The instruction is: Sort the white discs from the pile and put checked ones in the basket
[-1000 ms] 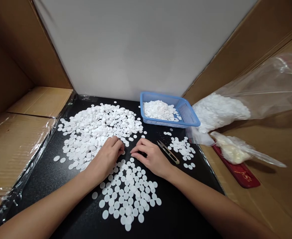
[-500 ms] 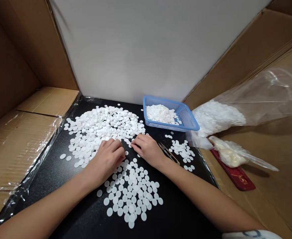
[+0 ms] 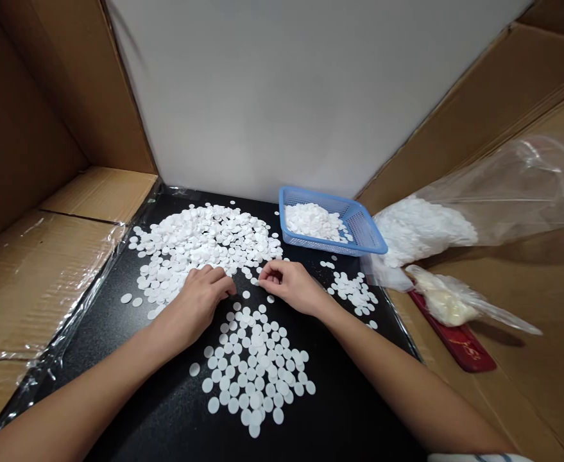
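Small flat white discs lie on a black table point(image 3: 118, 359), in a large heap point(image 3: 214, 231) at the back and a looser spread point(image 3: 257, 372) in front. My left hand point(image 3: 202, 298) rests at the near edge of the heap, fingers curled down; whatever its fingertips hold is hidden. Facing it, my right hand point(image 3: 291, 285) is closed in a pinch, thumb and forefinger together at the edge of a single white disc point(image 3: 255, 282). A few loose discs lie between the two hands.
A blue plastic basket point(image 3: 363, 247) with discs stands at the back right. A small group of discs point(image 3: 353, 292) lies right of my right wrist. Beyond are a clear bag of white pieces point(image 3: 421, 228), a bag of yellowish stuff point(image 3: 445, 305) and a red case point(image 3: 469, 353). Cardboard walls point(image 3: 60, 83) flank the table.
My hands have moved slightly apart, the left one to the left and the right one to the right. My right wrist now covers the thread snips seen before.
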The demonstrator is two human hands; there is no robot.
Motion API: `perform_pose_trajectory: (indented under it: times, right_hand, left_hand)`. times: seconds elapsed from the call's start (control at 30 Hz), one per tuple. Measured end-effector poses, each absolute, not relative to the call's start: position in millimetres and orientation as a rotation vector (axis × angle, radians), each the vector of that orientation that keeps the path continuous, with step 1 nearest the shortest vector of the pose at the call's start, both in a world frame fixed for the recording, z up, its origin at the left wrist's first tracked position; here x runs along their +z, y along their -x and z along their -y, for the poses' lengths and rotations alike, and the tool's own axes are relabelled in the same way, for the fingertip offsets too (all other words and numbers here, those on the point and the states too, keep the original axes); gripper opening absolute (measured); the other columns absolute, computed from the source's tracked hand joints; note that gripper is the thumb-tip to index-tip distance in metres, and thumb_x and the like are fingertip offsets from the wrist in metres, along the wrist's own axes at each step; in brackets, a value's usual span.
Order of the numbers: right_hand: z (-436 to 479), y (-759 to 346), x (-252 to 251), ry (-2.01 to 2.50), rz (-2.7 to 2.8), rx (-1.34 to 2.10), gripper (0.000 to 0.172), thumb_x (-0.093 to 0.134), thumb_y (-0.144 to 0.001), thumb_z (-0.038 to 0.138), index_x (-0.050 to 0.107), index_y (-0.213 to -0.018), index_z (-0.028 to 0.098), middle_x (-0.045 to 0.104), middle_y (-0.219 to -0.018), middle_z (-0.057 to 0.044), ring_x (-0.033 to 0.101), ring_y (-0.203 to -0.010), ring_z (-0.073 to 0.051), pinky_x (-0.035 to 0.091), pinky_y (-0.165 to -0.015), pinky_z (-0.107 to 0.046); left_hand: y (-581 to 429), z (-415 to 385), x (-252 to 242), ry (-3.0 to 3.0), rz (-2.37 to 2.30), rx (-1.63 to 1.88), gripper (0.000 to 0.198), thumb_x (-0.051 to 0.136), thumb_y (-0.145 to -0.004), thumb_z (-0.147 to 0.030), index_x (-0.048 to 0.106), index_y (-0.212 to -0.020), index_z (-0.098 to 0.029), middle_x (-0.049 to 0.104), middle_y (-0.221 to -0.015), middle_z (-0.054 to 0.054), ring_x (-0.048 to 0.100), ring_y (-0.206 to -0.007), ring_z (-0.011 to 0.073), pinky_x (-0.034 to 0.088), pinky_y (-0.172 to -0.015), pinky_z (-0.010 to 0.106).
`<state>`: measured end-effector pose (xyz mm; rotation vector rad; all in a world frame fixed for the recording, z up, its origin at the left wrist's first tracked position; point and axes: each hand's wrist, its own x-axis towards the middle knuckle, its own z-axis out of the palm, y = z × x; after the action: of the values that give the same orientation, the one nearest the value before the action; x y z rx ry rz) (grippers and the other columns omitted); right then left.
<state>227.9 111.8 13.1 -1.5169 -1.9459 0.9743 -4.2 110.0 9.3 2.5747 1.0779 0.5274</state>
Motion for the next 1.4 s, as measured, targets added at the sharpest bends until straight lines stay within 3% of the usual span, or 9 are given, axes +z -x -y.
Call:
perform_pose_trajectory:
  times: [0.13, 0.4, 0.5, 0.77, 1.13, 1.4]
  right_hand:
    - [-106, -233, 19, 1.604, 2.009, 1.039, 0.013, 0.067, -0.086, 0.018, 0.066, -0.073, 0.019, 0.06, -0.065, 0.003, 0.053, -0.058, -0.012, 0.037, -0.053, -0.023]
    - [-111, -221, 0, 1.406, 2.285, 0.484, 0.005, 0.066, -0.09, 0.015, 0.064, -0.088, 0.019, 0.062, -0.086, -0.003, 0.058, -0.073, -0.016, 0.045, -0.066, -0.027]
    - [-109, -216, -1, 1.348, 2.429, 0.283, 0.017, 0.056, -0.095, 0.014, 0.062, -0.079, 0.018, 0.062, -0.084, -0.007, 0.059, -0.078, -0.019, 0.046, -0.07, -0.031]
    - [-105, -215, 15, 1.539, 2.113, 0.96, 0.016, 0.065, -0.085, 0.016, 0.061, -0.07, 0.019, 0.06, -0.062, 0.004, 0.054, -0.056, -0.011, 0.037, -0.05, -0.022]
    - [-122, -203, -2, 1.5, 2.252, 0.374, 0.011, 0.063, -0.092, 0.017, 0.059, -0.082, 0.02, 0.062, -0.086, -0.003, 0.057, -0.073, -0.017, 0.04, -0.064, -0.028]
    - [-118, -212, -6, 1.398, 2.184, 0.473, 0.011, 0.064, -0.09, 0.012, 0.06, -0.084, 0.02, 0.062, -0.084, -0.002, 0.058, -0.072, -0.016, 0.043, -0.064, -0.027]
  left_hand:
    - [4, -110, 16, -2.456, -1.151, 0.678, 0.024, 0.039, -0.095, -0.01, 0.059, -0.1, -0.022, 0.063, -0.098, 0.006, 0.057, -0.091, 0.023, 0.046, -0.075, 0.037]
    - [-6, -99, 14, -2.172, -1.112, 0.702, 0.017, 0.037, -0.099, -0.018, 0.052, -0.105, -0.022, 0.065, -0.099, 0.005, 0.063, -0.085, 0.0193, 0.054, -0.071, 0.034]
    - [-9, -95, 12, -2.078, -1.098, 0.699, 0.017, 0.036, -0.099, -0.018, 0.051, -0.105, -0.022, 0.066, -0.103, 0.007, 0.064, -0.09, 0.0212, 0.055, -0.073, 0.037]
    - [-9, -92, 9, -2.002, -1.091, 0.677, 0.012, 0.038, -0.097, -0.018, 0.048, -0.099, -0.023, 0.066, -0.106, 0.008, 0.064, -0.092, 0.0224, 0.055, -0.074, 0.038]
    - [-7, -95, 2, -1.995, -1.06, 0.686, 0.011, 0.038, -0.096, -0.014, 0.044, -0.097, -0.024, 0.064, -0.104, 0.006, 0.061, -0.092, 0.022, 0.053, -0.076, 0.038]
    - [-6, -94, 4, -1.994, -1.048, 0.643, 0.012, 0.037, -0.096, -0.014, 0.043, -0.098, -0.024, 0.062, -0.098, 0.006, 0.061, -0.097, 0.024, 0.053, -0.078, 0.04]
